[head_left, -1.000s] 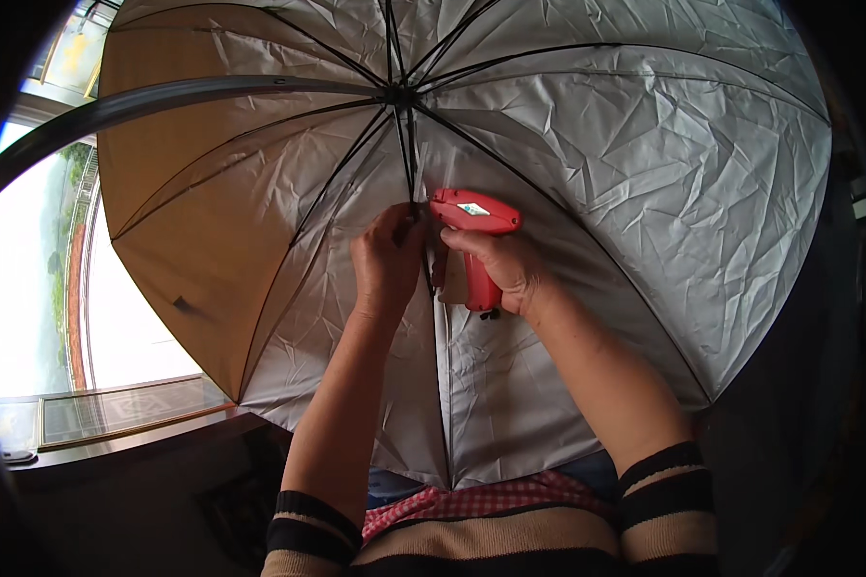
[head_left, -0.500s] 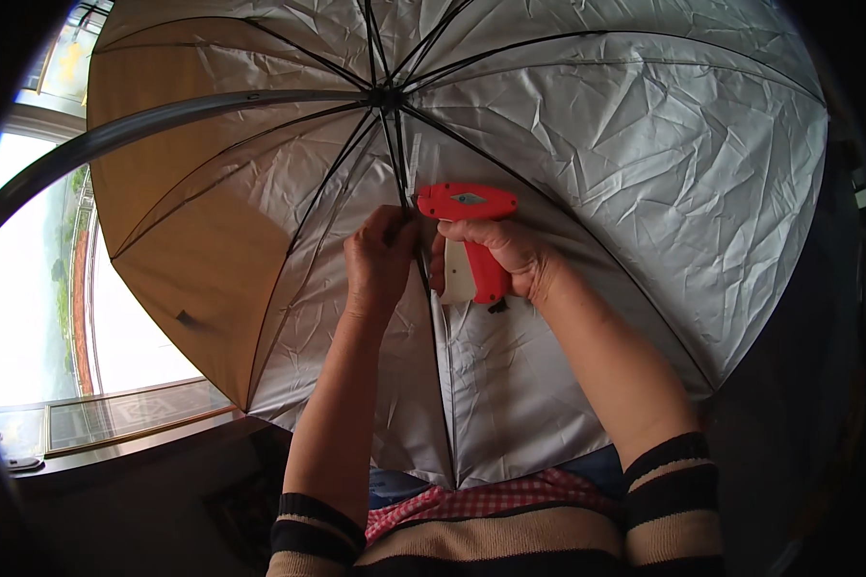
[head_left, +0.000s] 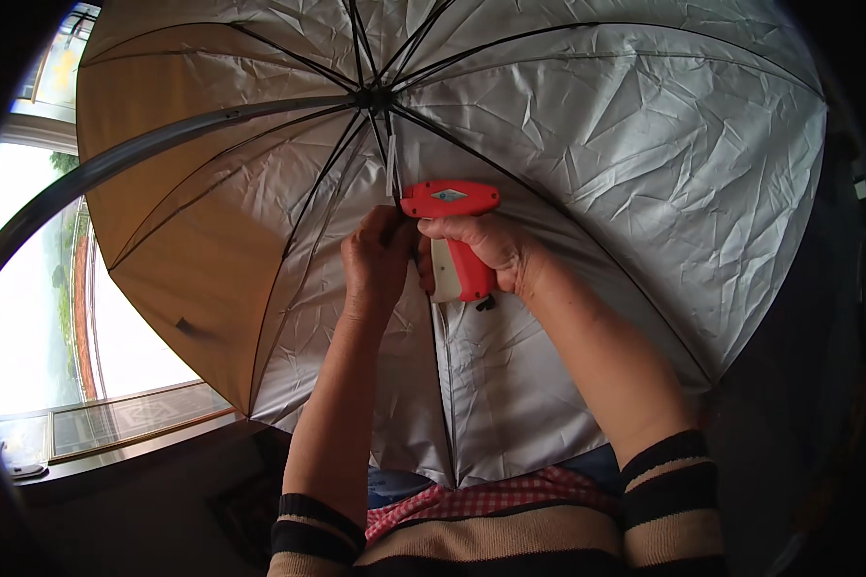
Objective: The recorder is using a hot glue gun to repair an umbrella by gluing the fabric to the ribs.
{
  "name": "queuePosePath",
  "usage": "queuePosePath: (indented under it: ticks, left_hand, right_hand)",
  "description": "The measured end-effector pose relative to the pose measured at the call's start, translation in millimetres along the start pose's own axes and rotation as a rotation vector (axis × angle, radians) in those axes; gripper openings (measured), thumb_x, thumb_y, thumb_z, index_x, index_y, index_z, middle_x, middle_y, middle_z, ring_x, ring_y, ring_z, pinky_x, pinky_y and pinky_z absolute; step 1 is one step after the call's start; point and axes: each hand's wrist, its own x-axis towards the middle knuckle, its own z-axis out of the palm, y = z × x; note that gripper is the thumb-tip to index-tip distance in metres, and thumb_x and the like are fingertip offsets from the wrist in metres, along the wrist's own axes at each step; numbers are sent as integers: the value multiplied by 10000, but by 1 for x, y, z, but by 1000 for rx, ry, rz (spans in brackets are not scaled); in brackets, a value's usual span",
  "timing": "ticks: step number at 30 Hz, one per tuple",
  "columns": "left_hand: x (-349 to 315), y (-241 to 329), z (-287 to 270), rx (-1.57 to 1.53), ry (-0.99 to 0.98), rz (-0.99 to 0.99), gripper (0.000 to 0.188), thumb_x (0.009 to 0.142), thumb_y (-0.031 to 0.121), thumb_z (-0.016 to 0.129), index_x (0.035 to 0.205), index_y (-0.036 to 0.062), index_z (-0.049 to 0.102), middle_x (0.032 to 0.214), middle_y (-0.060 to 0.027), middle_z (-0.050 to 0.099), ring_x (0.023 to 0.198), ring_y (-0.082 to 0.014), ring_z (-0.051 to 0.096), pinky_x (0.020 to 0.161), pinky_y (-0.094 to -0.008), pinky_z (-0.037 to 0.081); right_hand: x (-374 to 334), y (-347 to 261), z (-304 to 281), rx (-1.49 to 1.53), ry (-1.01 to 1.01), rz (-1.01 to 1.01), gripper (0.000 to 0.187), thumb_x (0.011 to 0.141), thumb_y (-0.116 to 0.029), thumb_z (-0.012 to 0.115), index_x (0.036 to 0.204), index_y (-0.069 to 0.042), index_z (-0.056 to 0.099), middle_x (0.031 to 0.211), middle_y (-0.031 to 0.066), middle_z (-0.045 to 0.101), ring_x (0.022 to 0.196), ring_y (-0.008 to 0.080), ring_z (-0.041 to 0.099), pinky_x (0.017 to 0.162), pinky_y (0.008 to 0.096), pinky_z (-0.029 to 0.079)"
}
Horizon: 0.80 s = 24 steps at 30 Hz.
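Observation:
An open umbrella (head_left: 625, 183), silver on its inside, spreads in front of me with black ribs running out from its hub (head_left: 373, 98). My right hand (head_left: 498, 248) is closed around a red tagging gun (head_left: 452, 199) with a white trigger. The gun's nose points left and reaches a rib just above my left fingertips. A whitish clear strip (head_left: 392, 165) stands up by the nose. My left hand (head_left: 370, 264) is closed in a pinch at that rib; its fingertips are partly hidden, so I cannot make out whether it grips rib, cloth or something small.
The umbrella's dark shaft (head_left: 164, 139) curves from the hub toward the left edge. A bright window (head_left: 29, 298) lies at the left, above a framed ledge (head_left: 135, 418). The canopy's lower edge rests near my lap, over a red checked cloth (head_left: 539, 489).
The tagging gun has moved left with my right hand, up to the rib by my left hand. The umbrella's hub has shifted slightly left. My left hand stays nearly in place.

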Motion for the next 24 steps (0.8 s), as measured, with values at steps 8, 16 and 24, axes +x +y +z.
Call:
queuePosePath:
  ticks: [8, 16, 24]
  left_hand:
    - [4, -9, -4, 303, 111, 301, 100, 772, 51, 605, 866, 18, 614, 781, -144, 637, 704, -264, 633, 648, -333, 485]
    - [39, -6, -76, 894, 101, 404, 174, 764, 193, 607, 856, 46, 596, 861, -170, 598, 791, -389, 586, 666, -454, 464]
    - [19, 11, -2, 939, 128, 476, 174, 791, 176, 582, 892, 42, 541, 776, -176, 541, 827, -399, 551, 710, -442, 459]
  right_hand:
    - [-8, -4, 10, -168, 47, -76, 247, 807, -276, 675, 952, -90, 602, 804, 71, 639, 690, 185, 647, 616, 332, 543]
    - [-56, -3, 10, -237, 239, -200, 236, 847, -238, 597, 935, -20, 581, 819, 117, 641, 751, 239, 653, 696, 377, 538]
    - [-35, 52, 12, -122, 228, -461, 299, 854, -242, 603, 1079, -56, 540, 823, 101, 635, 731, 194, 634, 685, 331, 509]
